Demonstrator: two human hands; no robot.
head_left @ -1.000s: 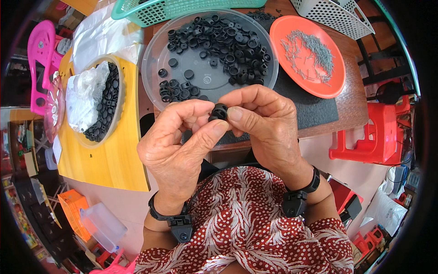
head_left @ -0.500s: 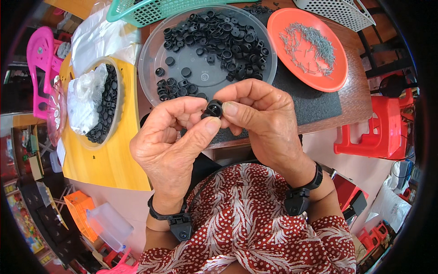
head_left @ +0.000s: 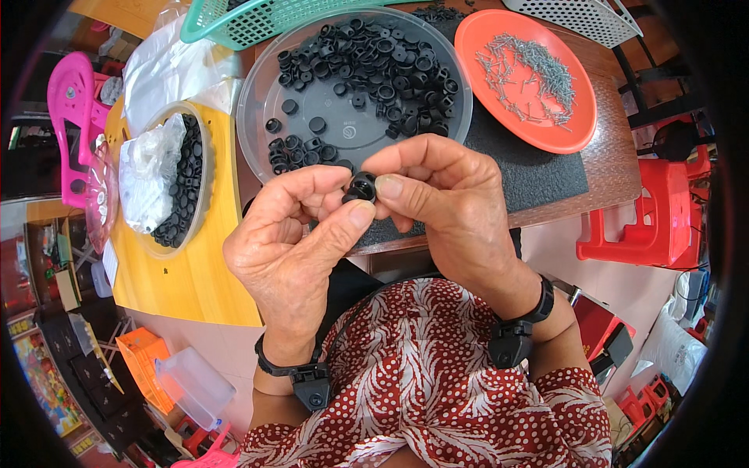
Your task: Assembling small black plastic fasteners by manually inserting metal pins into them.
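Observation:
A small round black plastic part (head_left: 361,187), glossy on top, is pinched between both sets of fingertips over the near edge of the table. My left hand (head_left: 292,226) grips it with thumb and forefinger from the left and below. On the other side, my right hand (head_left: 441,195) holds it between thumb and curled fingers. Just beyond the hands stands a wide clear plastic tub (head_left: 248,117) with many black caps and rings (head_left: 382,66) in it. What lies behind the fingertips is hidden.
An orange plate (head_left: 476,31) of small metal pins (head_left: 538,66) stands right of the tub on a dark mat (head_left: 538,175). At left, a yellow board (head_left: 187,288) carries a clear container (head_left: 204,171) of black parts and a plastic bag (head_left: 148,179). A green basket (head_left: 273,23) sits behind.
The black part has turned slightly between my fingertips. Both hands stay almost in place; the surroundings shift a little in the picture.

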